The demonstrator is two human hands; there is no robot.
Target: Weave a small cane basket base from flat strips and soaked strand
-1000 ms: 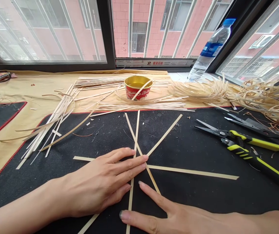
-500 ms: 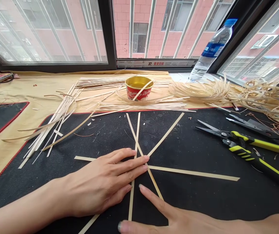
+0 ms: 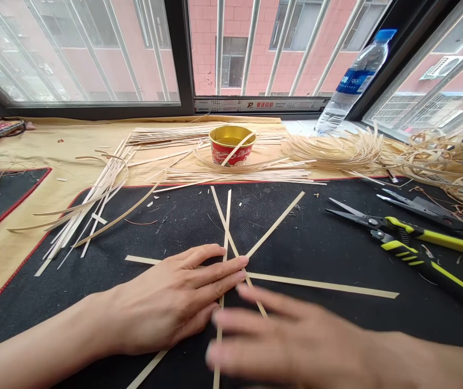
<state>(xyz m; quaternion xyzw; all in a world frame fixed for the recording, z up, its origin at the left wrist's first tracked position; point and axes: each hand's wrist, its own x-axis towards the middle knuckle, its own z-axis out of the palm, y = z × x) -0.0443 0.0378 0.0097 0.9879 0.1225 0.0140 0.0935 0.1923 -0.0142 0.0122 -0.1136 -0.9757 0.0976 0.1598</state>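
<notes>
Several flat pale strips cross one another on a black mat point(image 3: 344, 340), fanning out like spokes. My left hand point(image 3: 186, 297) lies flat over the crossing, fingers stretched out and pressing on the strips; it hides the middle. One strip point(image 3: 324, 284) runs out to the right from under the fingertips, another point(image 3: 275, 224) slants to the upper right, and a third point(image 3: 217, 346) points down toward me. My right hand point(image 3: 288, 329), blurred by motion, hovers at the lower right of the crossing with its fingers apart and nothing in them.
Yellow-black pliers point(image 3: 409, 235) and scissors point(image 3: 421, 208) lie at the right. Loose strips point(image 3: 97, 205) are at the left. Behind the mat stand a red tin point(image 3: 231, 151) and coiled strips point(image 3: 332, 151). A water bottle point(image 3: 353, 81) leans by the window.
My right hand has moved up and its fingers are raised nearer the crossing, now smeared by motion. My left hand stays pressed on the strips.
</notes>
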